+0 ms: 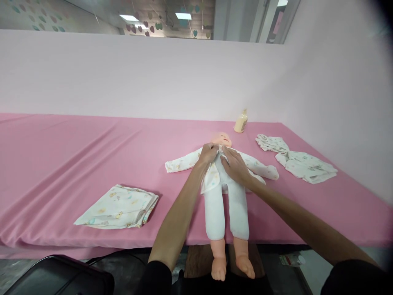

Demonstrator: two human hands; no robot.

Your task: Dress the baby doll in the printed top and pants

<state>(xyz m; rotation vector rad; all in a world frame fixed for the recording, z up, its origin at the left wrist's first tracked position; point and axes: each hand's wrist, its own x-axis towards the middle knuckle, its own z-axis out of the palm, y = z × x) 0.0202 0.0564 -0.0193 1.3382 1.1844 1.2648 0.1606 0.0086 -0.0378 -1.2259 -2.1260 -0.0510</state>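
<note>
A baby doll with a white cloth body lies on its back, its feet hanging past the table's front edge. It has on a white printed baby shirt, both sleeves spread wide and the front partly apart over the belly. At the doll's neck, my left hand is closed on the shirt's collar edge. My right hand lies on the doll's chest beside it, fingers stretched out towards the collar. The fingertips of both hands nearly meet below the doll's head.
A folded printed cloth lies at the left front of the pink-covered table. On the right are crumpled white baby clothes and a smaller piece. A pump bottle stands behind the head. A black chair is at the lower left.
</note>
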